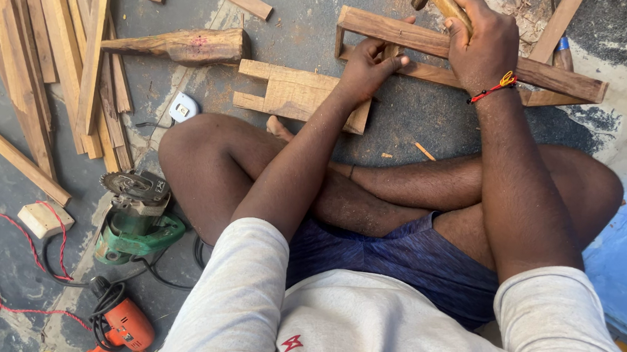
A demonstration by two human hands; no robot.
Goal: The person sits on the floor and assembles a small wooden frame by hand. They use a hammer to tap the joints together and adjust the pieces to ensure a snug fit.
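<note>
While a grey floor (420,117) strewn with slats (42,54) is sat on, a frame (469,58), lying left-right, is pinched by the left hand (369,66); a hammer (443,1) is gripped by the right hand (484,44).

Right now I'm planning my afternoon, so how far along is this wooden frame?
Looks early to midway. Done: two long rails lie parallel with a short end piece joined at their left. In hand: the left hand steadies a small piece between the rails while the right hand grips a wooden-handled tool. Left: the notched board and the strip pile lie unused.
</note>
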